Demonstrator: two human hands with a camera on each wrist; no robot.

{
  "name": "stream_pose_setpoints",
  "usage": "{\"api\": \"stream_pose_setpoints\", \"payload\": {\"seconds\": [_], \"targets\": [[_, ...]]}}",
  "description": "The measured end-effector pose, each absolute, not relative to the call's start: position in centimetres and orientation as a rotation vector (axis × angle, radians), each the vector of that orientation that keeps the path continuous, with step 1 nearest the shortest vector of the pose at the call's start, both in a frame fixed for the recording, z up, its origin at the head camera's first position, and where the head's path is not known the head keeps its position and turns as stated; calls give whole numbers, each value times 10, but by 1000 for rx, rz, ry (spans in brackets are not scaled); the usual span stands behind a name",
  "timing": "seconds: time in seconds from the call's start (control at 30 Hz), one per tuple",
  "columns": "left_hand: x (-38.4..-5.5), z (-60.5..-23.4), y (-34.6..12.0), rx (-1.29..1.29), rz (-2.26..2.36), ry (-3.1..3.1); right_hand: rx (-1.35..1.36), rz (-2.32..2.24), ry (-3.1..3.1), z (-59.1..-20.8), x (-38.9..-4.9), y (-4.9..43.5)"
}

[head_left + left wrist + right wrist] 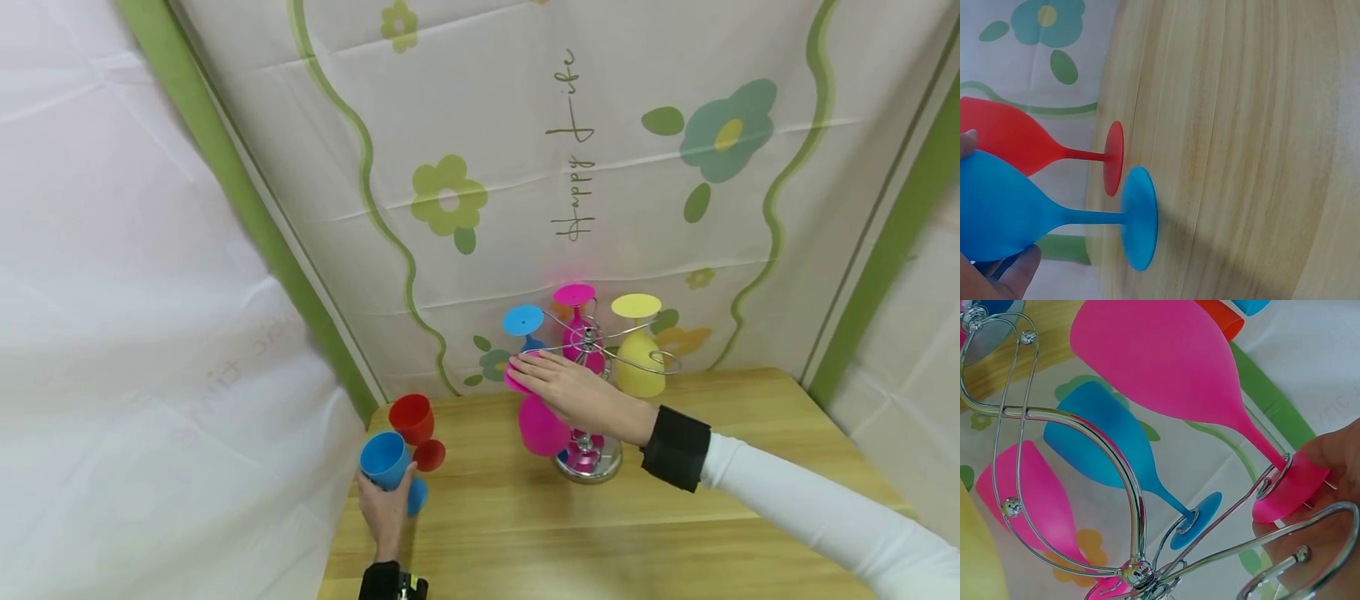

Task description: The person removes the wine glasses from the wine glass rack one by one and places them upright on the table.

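Light wood tabletop [487, 550] boxed in by white fabric [510, 100] with green trim and flowers, "Happy Life" scrawled on the far side. Left hand [384, 510] has its grip wrapped round a blue goblet [384, 467] at left, just beside a red goblet [412, 423]. Right hand's [576, 392] grip pinches a pink goblet [543, 429] by its foot; only the right wrist cam shows the stem [1266, 442] in a wire loop [1272, 485].
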State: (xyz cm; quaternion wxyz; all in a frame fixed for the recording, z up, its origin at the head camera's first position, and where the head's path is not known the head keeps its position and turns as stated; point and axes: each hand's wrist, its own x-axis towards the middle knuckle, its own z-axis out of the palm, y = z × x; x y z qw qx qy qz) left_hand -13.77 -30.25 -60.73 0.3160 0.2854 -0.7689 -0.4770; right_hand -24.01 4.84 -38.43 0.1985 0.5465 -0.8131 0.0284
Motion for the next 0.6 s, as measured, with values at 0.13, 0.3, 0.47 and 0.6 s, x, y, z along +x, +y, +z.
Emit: {"api": "stream_pose_setpoints", "payload": {"seconds": [0.13,0.3,0.47,0.6], "targets": [[-137,-607,-302,752,-1257,-2028,1517,74,-2279,-384,-239,50],[-137,-607,-302,747,-1251,-2024,1523,105,-2285,-385,-239,51],[-136,-606,-300,745,-1239,-2017,1530,128,-2296,-386,-240,49],[-136,-606,-300,736,-1244,-2012,1530,138,-2323,-385,-239,48]]}}
